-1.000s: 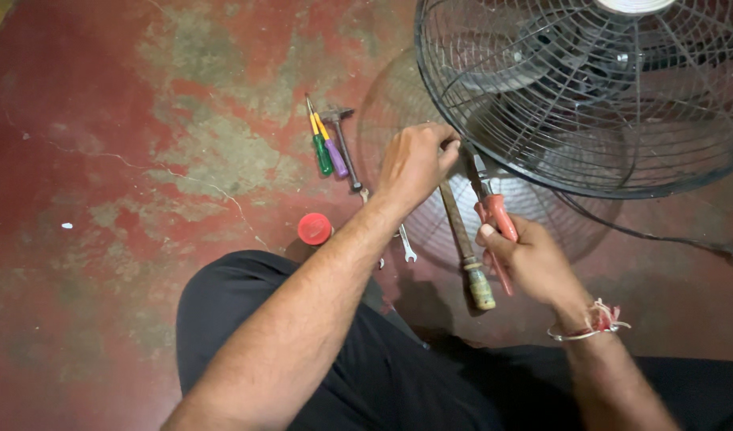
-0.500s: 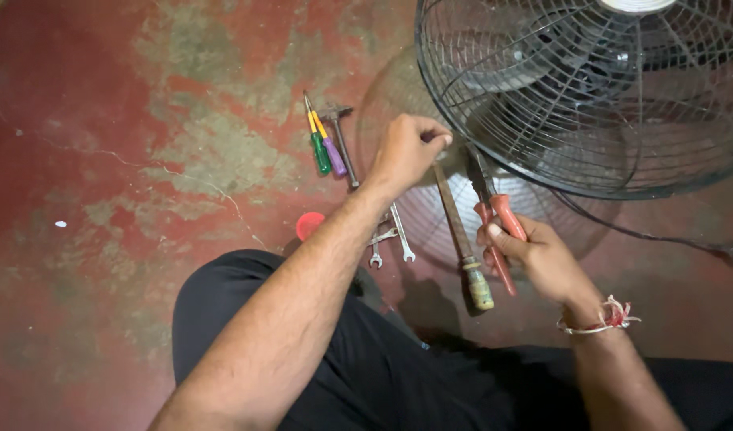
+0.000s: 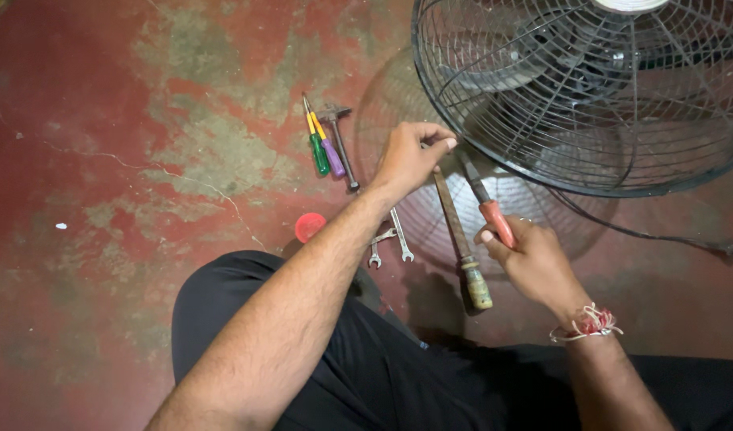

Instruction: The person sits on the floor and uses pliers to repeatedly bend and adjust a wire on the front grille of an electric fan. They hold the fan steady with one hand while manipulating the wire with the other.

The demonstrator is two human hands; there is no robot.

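My left hand [image 3: 412, 156] pinches the lower rim of a black wire fan guard [image 3: 542, 96] at the top right. An orange-handled screwdriver [image 3: 494, 217] is gripped by my right hand [image 3: 530, 259], and its dark shaft points up to that same spot on the rim. A long rusty file with a worn handle [image 3: 462, 239] lies on the floor between my hands, untouched. A red and white thread is tied around my right wrist.
A second round guard [image 3: 398, 104] lies flat on the red, worn floor under the fan. Green and purple screwdrivers [image 3: 323, 148], a small hammer [image 3: 340, 144], two spanners [image 3: 389, 238] and a red cap [image 3: 309, 226] lie left of it. A black cable [image 3: 662, 237] runs right.
My left hand has stayed pinched on the guard rim, and my right hand still keeps the screwdriver there. The view has shifted slightly, baring the two spanners beside my forearm.
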